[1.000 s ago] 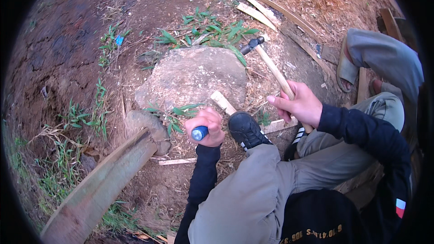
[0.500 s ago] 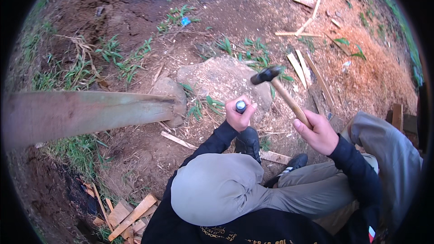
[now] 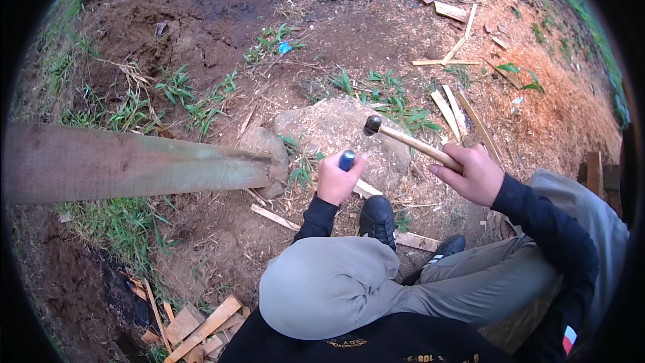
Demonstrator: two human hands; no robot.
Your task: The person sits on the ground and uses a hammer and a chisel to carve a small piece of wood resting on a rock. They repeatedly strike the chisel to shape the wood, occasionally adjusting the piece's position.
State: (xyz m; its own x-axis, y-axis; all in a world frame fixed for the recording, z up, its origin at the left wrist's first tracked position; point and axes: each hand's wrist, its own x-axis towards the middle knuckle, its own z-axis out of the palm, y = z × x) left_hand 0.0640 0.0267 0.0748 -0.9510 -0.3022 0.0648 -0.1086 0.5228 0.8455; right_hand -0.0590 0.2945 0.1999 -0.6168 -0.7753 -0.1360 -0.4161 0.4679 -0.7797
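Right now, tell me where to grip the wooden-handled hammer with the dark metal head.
Grip the wooden-handled hammer at its bare handle end, coming from the right, as the right hand does: the shaft slants toward that side, with the head over the grey rock.

- Hammer (image 3: pixel 410 141): pale wooden handle gripped in the right hand (image 3: pixel 474 175), dark head raised, pointing left toward the left hand (image 3: pixel 336 180).
- Blue-handled tool (image 3: pixel 347 159): upright, enclosed in the left hand's fist.

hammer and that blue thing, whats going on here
A person crouches over a rock on bare dirt. The left hand grips a blue-handled tool upright against the rock. The right hand holds a wooden hammer, its head just above the tool. A big post lies to the left.
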